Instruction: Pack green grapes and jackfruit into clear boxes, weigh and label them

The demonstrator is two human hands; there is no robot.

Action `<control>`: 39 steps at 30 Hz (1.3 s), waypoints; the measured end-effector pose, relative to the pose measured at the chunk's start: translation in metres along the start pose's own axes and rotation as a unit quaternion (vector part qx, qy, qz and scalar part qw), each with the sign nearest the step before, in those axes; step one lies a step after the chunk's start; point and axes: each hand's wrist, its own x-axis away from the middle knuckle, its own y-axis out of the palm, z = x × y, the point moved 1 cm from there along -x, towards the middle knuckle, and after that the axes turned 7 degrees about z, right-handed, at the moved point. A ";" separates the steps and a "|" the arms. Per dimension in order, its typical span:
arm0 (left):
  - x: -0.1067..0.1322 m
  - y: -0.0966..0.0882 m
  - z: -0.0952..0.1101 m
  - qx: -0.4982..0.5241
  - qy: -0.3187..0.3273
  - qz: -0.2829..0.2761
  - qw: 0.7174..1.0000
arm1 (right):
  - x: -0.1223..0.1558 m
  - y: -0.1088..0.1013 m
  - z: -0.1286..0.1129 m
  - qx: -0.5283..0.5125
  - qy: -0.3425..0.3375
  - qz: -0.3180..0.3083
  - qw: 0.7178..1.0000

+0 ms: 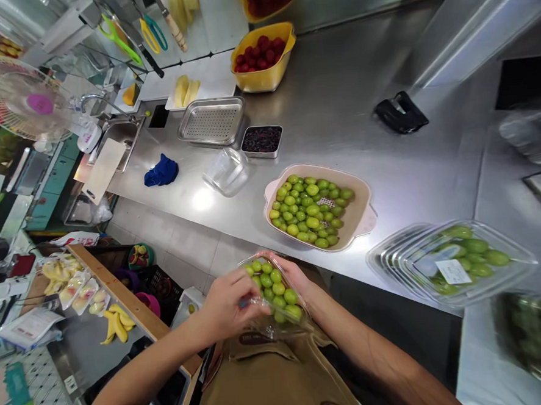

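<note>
A clear plastic clamshell box (276, 291) filled with small green fruits sits between my two hands, held in front of my apron below the counter's edge. My left hand (229, 309) is closed over its near left side. My right hand (295, 274) cups the far right side from behind. On the steel counter (338, 106) just beyond stands a beige colander tray (360, 212) with many more green fruits. Another filled clear box (462, 261) with a white label rests on a stack of empty ones at the right.
Farther back are an empty clear box (227, 171), a blue cloth (161, 171), a perforated steel tray (210, 122), a small tray of dark fruit (262, 139), a yellow tub of red fruit (264, 56) and a black tool (400, 114). A sink (120, 135) and fan (21, 98) stand left.
</note>
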 end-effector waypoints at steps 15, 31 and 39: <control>-0.098 -0.007 0.036 0.039 0.049 -0.145 0.987 | 0.035 -0.021 -0.021 -0.075 -0.075 0.043 0.993; -0.285 0.102 0.019 -0.317 0.109 -0.434 0.837 | 0.099 -0.037 -0.021 -0.142 -0.237 0.024 0.961; -0.256 0.147 0.008 -0.436 0.031 -0.473 0.765 | 0.111 -0.043 -0.021 -0.166 -0.278 0.037 0.945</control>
